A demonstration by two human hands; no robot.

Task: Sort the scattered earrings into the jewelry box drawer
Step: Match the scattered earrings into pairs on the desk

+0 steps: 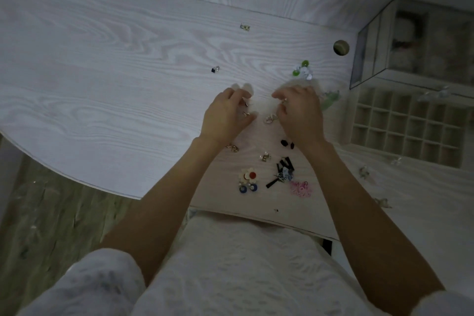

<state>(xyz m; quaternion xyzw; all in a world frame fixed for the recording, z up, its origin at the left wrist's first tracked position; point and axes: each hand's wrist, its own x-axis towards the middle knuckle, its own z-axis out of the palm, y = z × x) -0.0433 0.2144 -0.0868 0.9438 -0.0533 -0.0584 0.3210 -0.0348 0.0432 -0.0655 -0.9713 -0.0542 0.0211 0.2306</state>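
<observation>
From the head camera, both hands hover over the white table. The left hand curls its fingers around small gold earrings. The right hand pinches a tiny earring; I cannot tell how tight. More earrings lie scattered at 6 o'clock. The open drawer sits at 3 o'clock.

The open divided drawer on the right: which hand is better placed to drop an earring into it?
Probably the right hand: it is nearer the divided drawer, and its fingers seem to pinch a small metallic earring.
</observation>
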